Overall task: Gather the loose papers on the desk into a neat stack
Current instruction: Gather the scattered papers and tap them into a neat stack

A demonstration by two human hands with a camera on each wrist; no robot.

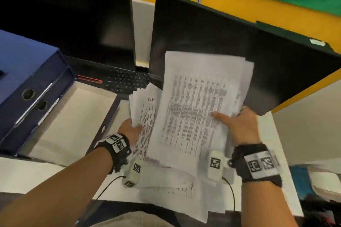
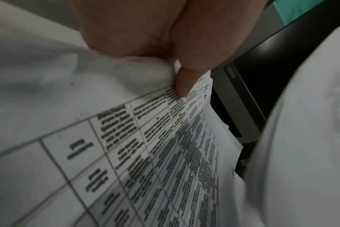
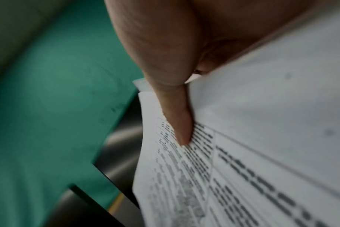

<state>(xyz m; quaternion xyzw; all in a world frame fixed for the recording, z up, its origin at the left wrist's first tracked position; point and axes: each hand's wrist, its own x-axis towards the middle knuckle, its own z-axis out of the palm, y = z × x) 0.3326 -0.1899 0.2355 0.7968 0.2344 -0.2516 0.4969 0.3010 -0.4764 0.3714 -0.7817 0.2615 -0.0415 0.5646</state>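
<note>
Papers [image 1: 195, 108] fill the middle of your head view, raised above the white worktop [image 1: 273, 134] in two fanned bundles. Your right hand [image 1: 239, 125], at about four o'clock from the bigger bundle, has its grip closed on that bundle's right edge, thumb laid flat across the print. Your left hand [image 1: 129, 129], at eight o'clock, pinches the smaller bundle, whose top sheet carries a handwritten "H.R."; the two bundles overlap at the centre. More printed sheets [image 1: 175, 190] lie loose on the worktop at six o'clock, below your wrists. Blue binders [image 1: 33, 83] stand at nine o'clock, an open box [image 1: 77, 116] just beside them, a laptop [image 1: 125, 79] at eleven and a dark monitor [image 1: 221, 42] at twelve. From your left wrist, the thumb [image 2: 184, 83] presses down on a sheet printed with a table, so that grip is grasping paper. From your right wrist, the thumb [image 3: 180, 122] lies along the printed page with the sheets pinched beneath it, and a green board [image 3: 49, 107] sits at nine o'clock.
</note>
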